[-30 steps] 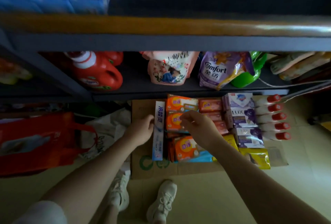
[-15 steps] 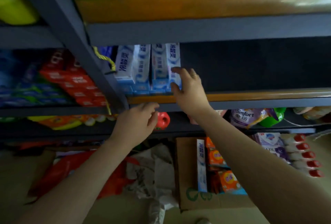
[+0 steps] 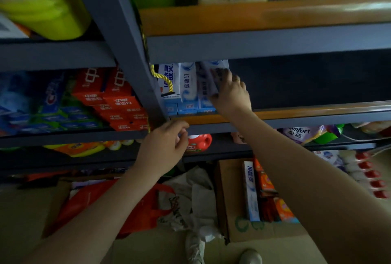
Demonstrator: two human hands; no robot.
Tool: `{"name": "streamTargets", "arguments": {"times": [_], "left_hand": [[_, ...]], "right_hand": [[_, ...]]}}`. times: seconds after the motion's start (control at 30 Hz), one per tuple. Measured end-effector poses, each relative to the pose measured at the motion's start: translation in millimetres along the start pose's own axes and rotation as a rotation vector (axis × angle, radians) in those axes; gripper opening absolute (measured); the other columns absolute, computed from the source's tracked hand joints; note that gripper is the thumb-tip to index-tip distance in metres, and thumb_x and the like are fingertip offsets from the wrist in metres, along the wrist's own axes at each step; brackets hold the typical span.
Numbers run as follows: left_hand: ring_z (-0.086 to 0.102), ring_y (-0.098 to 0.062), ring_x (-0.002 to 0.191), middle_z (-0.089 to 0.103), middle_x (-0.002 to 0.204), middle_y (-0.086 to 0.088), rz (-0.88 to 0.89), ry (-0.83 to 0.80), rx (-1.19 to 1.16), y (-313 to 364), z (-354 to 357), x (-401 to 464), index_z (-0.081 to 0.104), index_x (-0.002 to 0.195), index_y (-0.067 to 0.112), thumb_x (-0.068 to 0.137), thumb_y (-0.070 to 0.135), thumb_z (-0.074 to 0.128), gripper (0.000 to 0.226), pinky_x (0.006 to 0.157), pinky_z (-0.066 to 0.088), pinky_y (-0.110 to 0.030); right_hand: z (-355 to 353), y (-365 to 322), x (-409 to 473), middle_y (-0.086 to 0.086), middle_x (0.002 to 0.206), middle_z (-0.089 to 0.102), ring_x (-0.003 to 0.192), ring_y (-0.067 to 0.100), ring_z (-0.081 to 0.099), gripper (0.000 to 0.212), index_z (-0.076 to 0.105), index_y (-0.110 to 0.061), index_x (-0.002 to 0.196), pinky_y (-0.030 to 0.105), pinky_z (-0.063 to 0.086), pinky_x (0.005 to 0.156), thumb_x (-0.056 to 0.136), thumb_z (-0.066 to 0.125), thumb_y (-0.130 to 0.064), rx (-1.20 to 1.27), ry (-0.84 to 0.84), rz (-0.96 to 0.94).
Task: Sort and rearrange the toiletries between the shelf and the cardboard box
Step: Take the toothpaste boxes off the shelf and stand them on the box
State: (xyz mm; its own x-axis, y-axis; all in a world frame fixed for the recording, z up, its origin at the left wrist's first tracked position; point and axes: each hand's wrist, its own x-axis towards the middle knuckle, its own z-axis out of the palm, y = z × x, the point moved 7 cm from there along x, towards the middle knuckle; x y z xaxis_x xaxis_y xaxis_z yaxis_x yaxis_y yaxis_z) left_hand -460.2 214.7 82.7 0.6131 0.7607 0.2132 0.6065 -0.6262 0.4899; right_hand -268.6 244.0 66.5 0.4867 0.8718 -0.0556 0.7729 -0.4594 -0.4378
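Right hand (image 3: pixel 231 94) gripped a tilted toothpaste box (image 3: pixel 212 77) on the shelf (image 3: pixel 296 113). Left hand (image 3: pixel 167 147) hovered loosely curled, empty. Next probably needs pulling it clear toward the cardboard box (image 3: pixel 227 200).

The scene is dim and low in contrast, the deep recess of the shelf (image 3: pixel 306 77) almost black, while pale glare streaks its glossy orange edge at upper right. Wide-angle bending slants the uprights and stretches the edges. Motion blur smears the yellow-green bottle (image 3: pixel 42 3) and the red-capped bottles (image 3: pixel 372 177).
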Motion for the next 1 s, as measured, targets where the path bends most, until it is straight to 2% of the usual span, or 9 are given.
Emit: {"name": "streamTargets", "arguments": {"times": [0.2,0.33,0.47,0.53,0.67,0.73,0.8,0.9,1.0], "left_hand": [[0.063,-0.014,0.079,0.067,0.096,-0.003,-0.060,-0.119,-0.133,3.0,6.0,0.9,0.064,0.107,0.014,0.090,0.018,0.056,0.019,0.067,0.053,-0.033],[0.061,-0.013,0.093,0.063,0.102,0.004,-0.181,-0.178,-0.336,23.7,18.6,10.5,0.055,0.120,0.016,0.093,0.029,0.052,0.030,0.080,0.048,-0.028],[0.060,-0.007,0.091,0.062,0.096,0.006,-0.412,-0.205,-0.807,55.7,37.5,19.8,0.055,0.117,0.014,0.097,0.031,0.044,0.028,0.069,0.044,-0.011],[0.063,-0.009,0.086,0.065,0.094,0.003,-0.602,-0.202,-1.074,64.1,50.8,18.3,0.055,0.110,0.015,0.095,0.032,0.047,0.024,0.065,0.048,-0.018],[0.065,-0.009,0.081,0.065,0.090,0.002,-0.660,-0.150,-1.123,73.8,63.0,15.1,0.053,0.095,0.018,0.089,0.025,0.060,0.011,0.061,0.052,-0.020],[0.064,-0.010,0.081,0.066,0.091,0.000,-0.653,-0.166,-1.161,78.5,65.7,11.8,0.054,0.098,0.015,0.089,0.019,0.060,0.011,0.064,0.055,-0.021],[0.064,-0.014,0.088,0.067,0.101,-0.005,-0.620,-0.198,-1.130,79.4,66.8,7.3,0.057,0.103,0.011,0.089,0.017,0.061,0.016,0.077,0.053,-0.025],[0.065,-0.015,0.090,0.069,0.099,-0.001,-0.565,-0.360,-1.294,89.8,72.0,-2.4,0.059,0.100,0.016,0.090,0.012,0.054,0.012,0.081,0.051,-0.029],[0.068,-0.016,0.084,0.072,0.092,-0.001,-0.560,-0.528,-1.547,102.5,78.7,-13.1,0.059,0.104,0.013,0.084,0.015,0.051,0.022,0.074,0.057,-0.032]], "right_hand": [[-24.0,29.7,-27.9,0.018,0.120,0.050,0.113,0.035,0.046,0.051,0.044,0.001,0.121,0.044,0.044,0.091,0.082,0.060,-0.028,0.265,0.081,0.123],[-45.0,53.4,-93.7,0.013,0.113,0.052,0.103,0.028,0.050,0.048,0.046,-0.004,0.120,0.039,0.044,0.081,0.079,0.066,-0.016,0.397,0.161,0.050],[-45.0,69.7,-146.8,0.001,0.104,0.053,0.093,0.018,0.053,0.047,0.045,-0.006,0.117,0.027,0.041,0.071,0.077,0.070,-0.011,0.437,0.080,0.031],[-44.7,74.6,-159.7,-0.006,0.102,0.053,0.088,0.012,0.055,0.049,0.045,-0.007,0.119,0.016,0.040,0.066,0.077,0.071,-0.010,0.452,0.060,0.017],[-46.8,78.5,-174.5,-0.022,0.102,0.048,0.081,-0.006,0.055,0.055,0.040,-0.015,0.120,0.004,0.042,0.064,0.077,0.073,-0.016,0.492,-0.006,0.006],[-45.1,82.5,-178.3,-0.022,0.106,0.050,0.091,-0.005,0.056,0.060,0.038,-0.019,0.124,0.009,0.047,0.073,0.077,0.075,-0.018,0.566,-0.074,0.041],[-41.7,89.9,-181.3,-0.010,0.108,0.059,0.096,0.006,0.060,0.058,0.041,-0.017,0.130,0.022,0.051,0.080,0.081,0.071,-0.018,0.751,-0.142,0.158],[-43.9,88.8,-188.5,0.000,0.094,0.068,0.079,0.011,0.067,0.029,0.059,-0.012,0.116,0.025,0.054,0.068,0.087,0.062,-0.014,1.076,-0.278,0.360],[-62.9,80.0,-194.0,-0.001,0.087,0.069,0.073,0.011,0.067,0.010,0.063,-0.018,0.094,0.024,0.054,0.063,0.085,0.067,-0.020,0.793,-0.242,0.218]]}}
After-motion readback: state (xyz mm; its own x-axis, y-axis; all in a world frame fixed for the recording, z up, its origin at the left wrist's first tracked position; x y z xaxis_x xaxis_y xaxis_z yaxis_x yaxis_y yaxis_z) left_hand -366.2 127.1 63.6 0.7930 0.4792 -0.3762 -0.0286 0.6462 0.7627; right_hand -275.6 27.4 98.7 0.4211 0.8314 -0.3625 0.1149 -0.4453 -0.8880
